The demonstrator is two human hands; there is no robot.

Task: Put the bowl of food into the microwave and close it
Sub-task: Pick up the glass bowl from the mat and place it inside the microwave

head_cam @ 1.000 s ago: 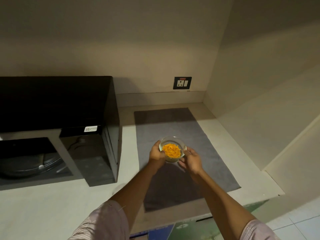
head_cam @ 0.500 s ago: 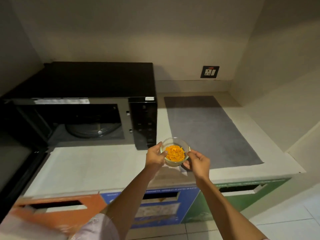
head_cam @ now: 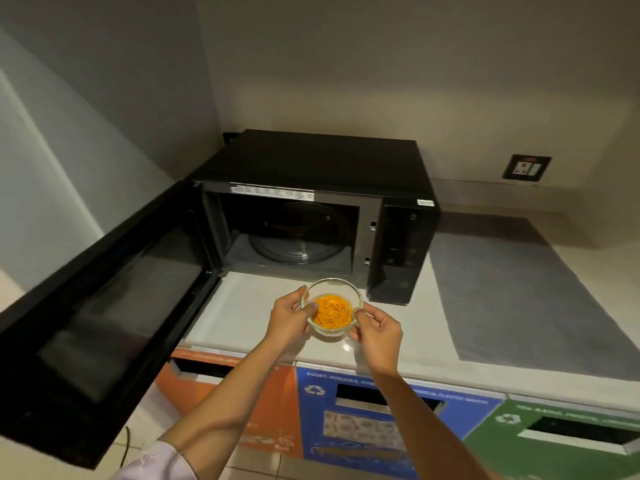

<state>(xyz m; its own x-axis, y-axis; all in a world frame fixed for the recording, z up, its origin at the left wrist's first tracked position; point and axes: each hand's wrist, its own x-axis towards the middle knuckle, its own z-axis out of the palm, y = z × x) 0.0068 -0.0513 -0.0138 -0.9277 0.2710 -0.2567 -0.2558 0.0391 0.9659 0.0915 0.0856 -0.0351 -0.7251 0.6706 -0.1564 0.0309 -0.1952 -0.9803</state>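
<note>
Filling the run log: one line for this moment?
bowl of food | held by left hand, right hand | outside microwave | door open

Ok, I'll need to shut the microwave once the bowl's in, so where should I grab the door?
Probably the free edge of the door, farthest from its hinge. It stands swung open leftward, so come at its outer face from the left with the left hand and push. That hand and the right hand hold the bowl now, so set it in first.
</note>
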